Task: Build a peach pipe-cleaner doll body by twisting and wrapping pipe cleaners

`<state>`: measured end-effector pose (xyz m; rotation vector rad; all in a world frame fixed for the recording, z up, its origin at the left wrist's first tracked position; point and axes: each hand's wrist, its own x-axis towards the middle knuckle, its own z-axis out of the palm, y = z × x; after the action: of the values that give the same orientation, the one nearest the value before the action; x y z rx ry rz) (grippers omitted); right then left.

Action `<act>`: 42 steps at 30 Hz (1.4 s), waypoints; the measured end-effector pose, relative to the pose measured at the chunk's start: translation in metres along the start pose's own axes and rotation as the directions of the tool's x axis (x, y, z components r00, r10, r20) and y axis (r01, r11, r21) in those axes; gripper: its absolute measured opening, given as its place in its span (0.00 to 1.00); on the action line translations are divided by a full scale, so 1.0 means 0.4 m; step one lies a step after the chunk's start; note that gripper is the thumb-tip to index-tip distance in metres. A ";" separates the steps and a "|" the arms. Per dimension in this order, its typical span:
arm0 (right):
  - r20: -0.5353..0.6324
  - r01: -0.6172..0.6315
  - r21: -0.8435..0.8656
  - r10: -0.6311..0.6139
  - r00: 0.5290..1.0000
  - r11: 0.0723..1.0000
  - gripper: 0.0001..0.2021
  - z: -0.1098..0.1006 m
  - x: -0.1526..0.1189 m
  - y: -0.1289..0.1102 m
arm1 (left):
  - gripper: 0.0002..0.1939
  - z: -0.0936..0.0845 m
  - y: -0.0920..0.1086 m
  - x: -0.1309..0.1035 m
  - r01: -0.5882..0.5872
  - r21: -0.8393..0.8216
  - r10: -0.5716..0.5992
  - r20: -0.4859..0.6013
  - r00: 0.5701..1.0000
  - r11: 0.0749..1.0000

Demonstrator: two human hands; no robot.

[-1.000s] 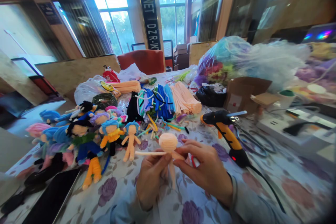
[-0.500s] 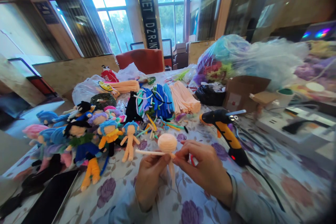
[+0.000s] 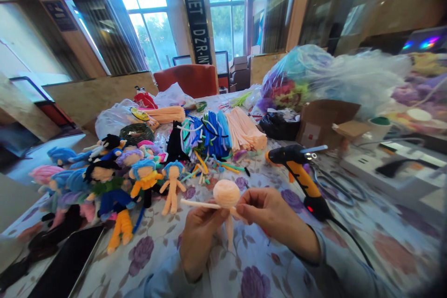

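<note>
My left hand (image 3: 199, 237) and my right hand (image 3: 272, 221) both pinch a peach pipe-cleaner doll (image 3: 226, 200) just below its round head. One thin arm of the doll sticks out to the left and a leg hangs down between my hands. The doll is held above the flowered tablecloth (image 3: 251, 265), near the table's front edge.
Finished dolls (image 3: 115, 181) with blue, pink and black hair lie in a heap at the left. Bundles of pipe cleaners (image 3: 216, 135) lie behind. A black and orange glue gun (image 3: 300, 172) stands at the right, its cord trailing forward. A cardboard box (image 3: 328, 123), scissors (image 3: 331, 186) and plastic bags are further right.
My right hand has turned and shifted slightly up, and the doll's head has moved a little to the right. My left hand holds its place.
</note>
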<state>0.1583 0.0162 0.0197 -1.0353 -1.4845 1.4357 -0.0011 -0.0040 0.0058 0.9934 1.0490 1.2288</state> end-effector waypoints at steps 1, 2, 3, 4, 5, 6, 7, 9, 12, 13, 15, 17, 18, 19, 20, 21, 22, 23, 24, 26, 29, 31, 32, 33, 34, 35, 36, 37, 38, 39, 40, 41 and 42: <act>0.002 0.003 -0.002 -0.003 1.000 1.000 0.06 -0.001 0.000 -0.001 | 0.08 0.001 -0.001 0.000 -0.002 -0.009 0.002 0.003 1.000 1.000; 0.008 0.002 -0.003 -0.002 1.000 1.000 0.06 -0.002 0.000 -0.002 | 0.08 0.003 -0.003 0.000 -0.002 -0.018 0.002 0.004 1.000 1.000; 0.015 -0.004 -0.004 0.004 1.000 1.000 0.06 -0.002 -0.001 -0.004 | 0.08 0.004 -0.004 -0.001 -0.001 -0.029 0.002 0.005 1.000 1.000; 0.025 -0.015 -0.006 0.015 1.000 1.000 0.06 -0.003 -0.001 -0.005 | 0.07 0.005 -0.006 -0.002 -0.001 -0.038 0.001 0.003 1.000 0.999; 0.035 -0.029 -0.011 0.030 0.999 1.000 0.06 -0.004 -0.001 -0.007 | 0.07 0.005 -0.008 -0.002 0.003 -0.044 -0.003 0.004 1.000 0.999; 0.043 -0.044 -0.016 0.045 0.998 0.999 0.06 -0.004 -0.001 -0.008 | 0.07 0.005 -0.010 -0.003 0.010 -0.049 -0.009 0.008 1.000 0.999; 0.050 -0.056 -0.018 0.057 0.997 0.998 0.06 -0.005 0.000 -0.009 | 0.07 0.004 -0.011 -0.003 0.018 -0.055 -0.017 0.014 1.000 0.998; 0.066 -0.065 -0.010 0.065 0.996 0.998 0.06 -0.005 0.001 -0.009 | 0.09 0.001 -0.014 -0.003 0.045 -0.067 -0.042 0.042 0.998 0.997; 0.082 -0.079 0.017 0.077 0.994 0.997 0.05 -0.005 0.004 -0.006 | 0.09 -0.004 -0.017 0.000 0.064 -0.080 -0.059 0.067 0.996 0.995; 0.082 -0.084 0.026 0.082 0.993 0.996 0.06 -0.005 0.005 -0.005 | 0.08 -0.005 -0.018 0.001 0.065 -0.083 -0.060 0.062 0.996 0.994; 0.071 -0.089 0.032 0.087 0.994 0.996 0.06 -0.005 0.005 -0.002 | 0.07 -0.004 -0.017 0.001 0.066 -0.088 -0.062 0.052 0.997 0.994; 0.049 -0.073 0.013 0.072 0.996 0.997 0.08 -0.007 0.004 -0.003 | 0.07 -0.002 -0.015 0.001 0.067 -0.095 -0.063 0.046 0.997 0.993; 0.031 -0.055 -0.013 0.056 0.998 0.998 0.08 -0.007 0.003 -0.004 | 0.07 -0.001 -0.014 0.001 0.070 -0.103 -0.067 0.040 0.997 0.992; 0.005 -0.025 -0.052 0.026 1.000 0.998 0.09 -0.008 0.000 -0.006 | 0.08 0.000 -0.012 0.001 0.077 -0.117 -0.074 0.032 0.997 0.990; -0.031 0.022 -0.108 -0.026 0.999 0.994 0.10 -0.008 -0.003 -0.009 | 0.08 0.001 -0.011 0.001 0.089 -0.136 -0.088 0.018 0.996 0.987; -0.071 0.088 -0.181 -0.102 0.992 0.980 0.11 -0.007 -0.007 -0.012 | 0.09 0.002 -0.010 0.002 0.102 -0.160 -0.104 -0.003 0.995 0.982; -0.107 0.163 -0.266 -0.197 0.975 0.950 0.11 -0.006 -0.012 -0.015 | 0.10 0.002 -0.009 0.004 0.113 -0.185 -0.120 -0.026 0.992 0.976; -0.132 0.235 -0.353 -0.297 0.946 0.906 0.11 -0.003 -0.016 -0.019 | 0.11 0.002 -0.009 0.005 0.117 -0.208 -0.130 -0.048 0.990 0.971; -0.145 0.296 -0.432 -0.389 0.910 0.852 0.10 -0.001 -0.019 -0.021 | 0.12 0.002 -0.008 0.007 0.112 -0.230 -0.132 -0.070 0.989 0.967; -0.137 0.376 -0.538 -0.519 0.844 0.754 0.07 0.005 -0.023 -0.021 | 0.12 0.003 -0.008 0.010 0.096 -0.254 -0.124 -0.098 0.987 0.962; -0.123 0.418 -0.585 -0.585 0.801 0.695 0.05 0.009 -0.019 -0.011 | 0.12 0.005 -0.009 0.010 0.090 -0.258 -0.116 -0.084 0.990 0.962; -0.134 0.407 -0.578 -0.574 0.808 0.708 0.05 0.007 -0.015 -0.003 | 0.13 0.005 -0.011 0.009 0.099 -0.247 -0.120 -0.074 0.990 0.964; -0.143 0.393 -0.571 -0.558 0.817 0.721 0.05 0.005 -0.013 0.000 | 0.13 0.004 -0.012 0.008 0.103 -0.241 -0.124 -0.073 0.990 0.965; -0.147 0.379 -0.563 -0.540 0.829 0.735 0.06 0.003 -0.012 0.002 | 0.13 0.003 -0.014 0.007 0.108 -0.234 -0.129 -0.073 0.989 0.966; -0.145 0.367 -0.554 -0.521 0.841 0.747 0.06 0.002 -0.012 0.002 | 0.13 0.003 -0.015 0.006 0.114 -0.227 -0.133 -0.072 0.988 0.967; -0.140 0.357 -0.546 -0.503 0.853 0.758 0.07 0.000 -0.012 0.001 | 0.13 0.002 -0.016 0.005 0.122 -0.221 -0.140 -0.071 0.988 0.968; -0.132 0.351 -0.539 -0.488 0.863 0.766 0.08 0.000 -0.012 -0.001 | 0.13 0.002 -0.017 0.005 0.127 -0.218 -0.146 -0.072 0.987 0.968; -0.127 0.347 -0.533 -0.479 0.869 0.772 0.08 0.000 -0.013 -0.003 | 0.13 0.002 -0.017 0.004 0.132 -0.220 -0.151 -0.071 0.986 0.967; -0.124 0.347 -0.526 -0.474 0.872 0.776 0.09 0.001 -0.014 -0.006 | 0.13 0.002 -0.017 0.004 0.135 -0.225 -0.154 -0.074 0.985 0.965; -0.122 0.351 -0.521 -0.475 0.871 0.778 0.10 0.002 -0.014 -0.009 | 0.13 0.003 -0.017 0.003 0.132 -0.233 -0.154 -0.080 0.985 0.963; -0.119 0.357 -0.519 -0.479 0.870 0.776 0.10 0.004 -0.015 -0.010 | 0.13 0.004 -0.016 0.003 0.129 -0.241 -0.154 -0.089 0.984 0.962; -0.116 0.363 -0.520 -0.485 0.867 0.773 0.10 0.005 -0.015 -0.012 | 0.13 0.005 -0.016 0.003 0.127 -0.247 -0.155 -0.097 0.983 0.961; -0.112 0.369 -0.520 -0.490 0.865 0.770 0.10 0.006 -0.015 -0.012 | 0.14 0.006 -0.015 0.003 0.125 -0.249 -0.155 -0.103 0.983 0.960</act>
<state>0.1578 0.0096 0.0244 -1.0185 -1.7962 0.5895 0.0027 -0.0036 0.0006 0.6524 1.0168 1.2771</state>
